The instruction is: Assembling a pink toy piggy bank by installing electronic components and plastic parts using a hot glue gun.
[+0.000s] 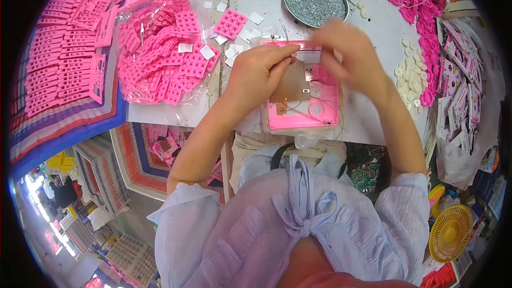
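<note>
A shallow pink plastic casing (290,122) lies on the table in front of me, with thin wires and a round moulded ring inside. Over its left part sits a flat brown circuit board (290,86). Along the board's upper edge, my left hand (258,69) is closed, thumb and fingertips pinched together on it. My right hand (352,56) is raised above the casing's far right corner, its fingers bent and smeared by motion. Whether it holds anything cannot be made out.
A round tray of small metal screws (314,2) stands behind the casing. To the left are a clear bag of pink keypads (160,53) and stacked pink frames (64,53). White round parts (410,74) and pink cord bundles (426,37) lie right. A yellow fan (450,232) is lower right.
</note>
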The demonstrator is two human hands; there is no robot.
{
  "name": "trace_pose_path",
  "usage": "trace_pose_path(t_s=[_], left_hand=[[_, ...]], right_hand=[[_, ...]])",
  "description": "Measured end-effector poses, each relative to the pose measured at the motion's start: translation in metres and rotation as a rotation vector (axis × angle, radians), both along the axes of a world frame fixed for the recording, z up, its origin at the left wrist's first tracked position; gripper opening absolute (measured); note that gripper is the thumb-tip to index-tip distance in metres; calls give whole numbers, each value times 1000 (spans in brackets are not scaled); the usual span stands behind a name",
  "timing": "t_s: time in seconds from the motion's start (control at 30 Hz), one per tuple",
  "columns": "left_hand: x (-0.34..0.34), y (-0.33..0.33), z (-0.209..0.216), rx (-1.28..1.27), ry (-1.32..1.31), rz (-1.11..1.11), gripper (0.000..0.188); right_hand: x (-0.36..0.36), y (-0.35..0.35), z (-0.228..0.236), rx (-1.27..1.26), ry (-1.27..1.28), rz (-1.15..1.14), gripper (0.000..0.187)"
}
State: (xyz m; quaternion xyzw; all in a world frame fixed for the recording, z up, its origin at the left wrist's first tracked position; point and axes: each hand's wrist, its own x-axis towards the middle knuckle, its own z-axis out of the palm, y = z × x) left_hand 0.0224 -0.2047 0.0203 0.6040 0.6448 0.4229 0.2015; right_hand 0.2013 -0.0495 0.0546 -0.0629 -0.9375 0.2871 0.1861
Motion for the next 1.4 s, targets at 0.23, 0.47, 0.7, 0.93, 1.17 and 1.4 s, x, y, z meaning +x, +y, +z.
trace_pose_path(t_s=[0.23, 0.47, 0.7, 0.93, 1.17, 1.4], left_hand=[[11, 2, 12, -118, -196, 120, 9], [2, 8, -2, 149, 213, 70, 7], [6, 19, 3, 95, 417, 27, 6], [4, 16, 12, 143, 550, 77, 9], [10, -1, 12, 341, 694, 107, 9], [6, -3, -1, 227, 463, 25, 7]], right_hand=[[-56, 38, -21, 78, -76, 68, 27], [-10, 19, -7, 159, -204, 6, 8], [5, -7, -12, 318, -152, -181, 11], [-1, 6, -20, 401, -192, -141, 16], [-11, 2, -17, 580, -83, -63, 15], [-18, 0, -9, 552, -99, -50, 9]])
